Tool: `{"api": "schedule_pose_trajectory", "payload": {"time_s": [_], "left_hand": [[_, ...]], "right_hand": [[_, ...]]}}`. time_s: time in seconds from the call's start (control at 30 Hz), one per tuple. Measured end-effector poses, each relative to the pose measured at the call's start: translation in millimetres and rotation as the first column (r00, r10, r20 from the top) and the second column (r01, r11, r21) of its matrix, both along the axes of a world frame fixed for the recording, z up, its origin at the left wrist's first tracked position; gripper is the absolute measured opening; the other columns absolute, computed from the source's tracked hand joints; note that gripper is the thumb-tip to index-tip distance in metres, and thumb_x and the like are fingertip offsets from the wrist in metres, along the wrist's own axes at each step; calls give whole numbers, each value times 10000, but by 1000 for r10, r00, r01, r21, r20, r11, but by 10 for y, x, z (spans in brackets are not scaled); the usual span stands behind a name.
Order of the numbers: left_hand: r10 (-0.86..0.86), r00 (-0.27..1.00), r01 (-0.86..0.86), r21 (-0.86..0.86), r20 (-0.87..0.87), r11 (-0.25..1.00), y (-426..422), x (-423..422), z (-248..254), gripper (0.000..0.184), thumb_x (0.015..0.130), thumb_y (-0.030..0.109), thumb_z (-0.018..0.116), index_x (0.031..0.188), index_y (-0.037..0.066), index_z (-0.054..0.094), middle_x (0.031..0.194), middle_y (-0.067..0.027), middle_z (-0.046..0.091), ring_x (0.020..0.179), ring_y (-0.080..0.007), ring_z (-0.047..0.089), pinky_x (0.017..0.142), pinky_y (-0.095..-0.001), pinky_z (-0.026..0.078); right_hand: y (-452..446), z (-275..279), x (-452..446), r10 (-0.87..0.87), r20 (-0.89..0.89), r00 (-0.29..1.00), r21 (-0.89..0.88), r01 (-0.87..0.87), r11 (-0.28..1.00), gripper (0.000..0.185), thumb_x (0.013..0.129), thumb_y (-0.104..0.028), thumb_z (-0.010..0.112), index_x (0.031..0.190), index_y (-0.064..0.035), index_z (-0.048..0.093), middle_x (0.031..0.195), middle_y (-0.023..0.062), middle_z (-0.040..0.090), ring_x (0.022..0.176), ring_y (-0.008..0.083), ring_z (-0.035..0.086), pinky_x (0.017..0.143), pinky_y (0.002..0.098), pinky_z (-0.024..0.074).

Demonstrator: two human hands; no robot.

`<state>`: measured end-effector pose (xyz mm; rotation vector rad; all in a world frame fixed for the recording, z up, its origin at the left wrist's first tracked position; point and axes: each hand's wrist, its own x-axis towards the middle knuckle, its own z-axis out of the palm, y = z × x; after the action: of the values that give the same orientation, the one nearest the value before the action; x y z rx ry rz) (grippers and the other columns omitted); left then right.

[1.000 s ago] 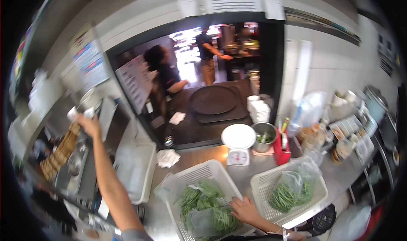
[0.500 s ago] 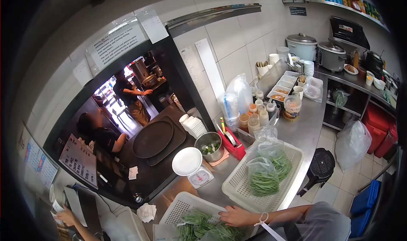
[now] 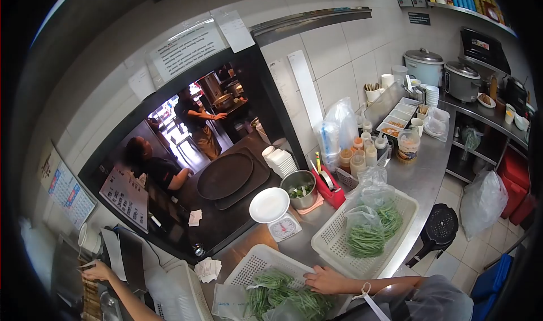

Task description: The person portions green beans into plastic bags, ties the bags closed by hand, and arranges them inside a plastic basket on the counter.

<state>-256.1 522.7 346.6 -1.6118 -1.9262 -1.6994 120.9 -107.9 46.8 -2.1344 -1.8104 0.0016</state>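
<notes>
My right hand (image 3: 324,280) lies palm down over the right rim of a white perforated basket (image 3: 249,262), its fingers close to bundled green beans (image 3: 274,298) and clear plastic. Far to the left, my left hand (image 3: 98,271) is closed at the fingertips, by a metal container with a wooden-looking strip (image 3: 90,298). What it pinches is too small to make out. A second white basket (image 3: 323,252) stands to the right of my right hand and holds bagged green beans (image 3: 365,239).
A scale with a white dish (image 3: 268,205), a steel pot of greens (image 3: 298,190) and a red tape dispenser (image 3: 332,196) stand behind the baskets. Sauce bottles (image 3: 357,163) line the wall side. Two people (image 3: 195,117) are beyond the pass-through. A black stool (image 3: 440,230) stands at right.
The view has turned left, shifting the scene rightward. My left hand no longer shows the white paper-like piece at its fingers. My right hand stays at the basket rim.
</notes>
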Motion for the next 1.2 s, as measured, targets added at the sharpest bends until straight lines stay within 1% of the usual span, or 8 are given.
{"api": "schedule_pose_trajectory", "payload": {"time_s": [0.27, 0.53, 0.63, 0.8, 0.87, 0.9, 1.0, 1.2], "left_hand": [[-269, 894, 229, 150, 359, 962, -145, -380, 89, 530, 801, 129, 624, 1251, -21, 387, 1208, -185, 490, 922, -284, 596, 709, -345, 527], [-748, 364, 610, 465, 556, 642, -1805, 895, -96, 382, 770, 42, 632, 1129, 16, 503, 971, -96, 588, 800, -184, 591, 695, -267, 504], [-695, 472, 823, 11, 543, 568, -3206, 1740, -470, 382, 762, 63, 638, 1121, 42, 509, 1027, -51, 558, 861, -143, 580, 738, -270, 483], [-596, -51, 996, -4, 802, -90, -4622, 2461, -1155, 644, 784, -30, 569, 1353, 10, 270, 1216, -123, 493, 1073, -203, 515, 886, -312, 440], [-545, -74, 991, 0, 835, -134, -4888, 2661, -1218, 660, 787, -61, 539, 1370, 22, 242, 1219, -125, 494, 1063, -194, 524, 872, -308, 454], [-518, -83, 988, 2, 851, -154, -4970, 2732, -1233, 669, 788, -76, 525, 1378, 28, 228, 1221, -125, 494, 1058, -190, 528, 865, -305, 461], [-465, -9, 974, -98, 885, -204, -5041, 2963, -1352, 693, 776, -89, 520, 1388, 38, 219, 1223, -118, 492, 1032, -187, 541, 840, -295, 474], [-433, 33, 945, -170, 901, -281, -5234, 3547, -1692, 740, 786, -99, 498, 1413, 32, 127, 1064, -123, 563, 802, -134, 570, 779, -286, 502]], "right_hand": [[-17, 32, 14, 21, -37, 999, -51, -23, 998, 280, 805, -301, 593, 988, -89, 588, 1180, 42, 494, 1013, 298, 452, 824, 430, 434], [184, 897, -73, 89, -135, 987, 287, -47, 957, 725, 765, -205, 654, 1388, -196, 284, 1435, 98, 251, 1307, 321, 246, 1023, 531, 246], [348, 1403, -49, 249, -31, 968, 466, -206, 860, 728, 785, -197, 624, 1406, -214, 244, 1460, 98, 197, 1324, 248, 244, 1012, 564, 237], [390, 1749, 133, 239, 252, 938, 516, -339, 787, 544, 772, -152, 577, 1293, -134, 424, 1319, 78, 388, 1231, 206, 369, 1016, 568, 240], [354, 1675, 300, 254, 308, 917, 492, -382, 782, 451, 754, -139, 560, 1199, -78, 516, 1159, 51, 522, 1127, 189, 464, 1021, 563, 245], [265, 1697, 416, 249, 366, 897, 524, -419, 742, 284, 726, -142, 543, 985, -38, 594, 860, 1, 564, 885, 149, 538, 987, 482, 326], [14, 1576, 759, 333, 434, 837, 491, -530, 691, 266, 714, -144, 546, 943, -18, 593, 778, 6, 524, 738, 142, 535, 836, 398, 431], [-549, 1905, 1752, 403, 644, 650, 361, -723, 589, 620, 711, -83, 547, 1291, -282, 458, 706, -10, 485, 545, 96, 490, 449, 200, 419]]}}
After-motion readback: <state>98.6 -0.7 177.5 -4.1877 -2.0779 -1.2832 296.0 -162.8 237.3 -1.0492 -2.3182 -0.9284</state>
